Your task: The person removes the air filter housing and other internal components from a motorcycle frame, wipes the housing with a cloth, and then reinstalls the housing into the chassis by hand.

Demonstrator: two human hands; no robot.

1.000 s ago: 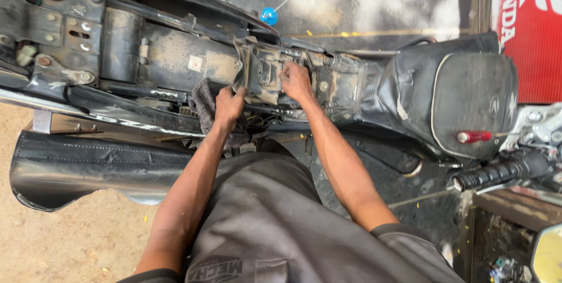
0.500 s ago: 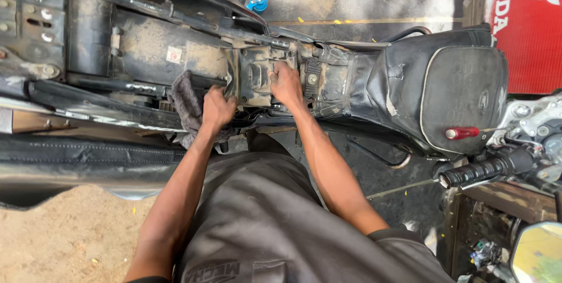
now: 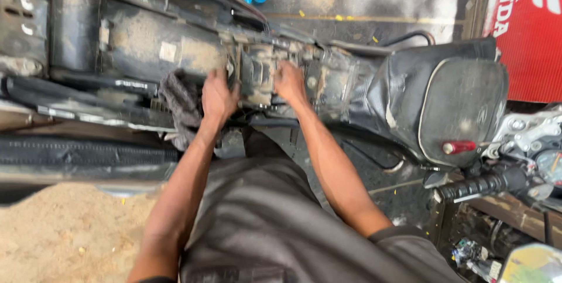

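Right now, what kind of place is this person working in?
Probably a motorcycle repair shop. Both hands, the left hand and the right hand, rest on a dusty motorcycle frame with its seat off. A handlebar grip and a grey rag are nearby.

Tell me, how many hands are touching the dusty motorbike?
2. The left hand presses the dusty frame part beside a grey rag. The right hand rests on the same part, nearer the black fuel tank. No other hands show.
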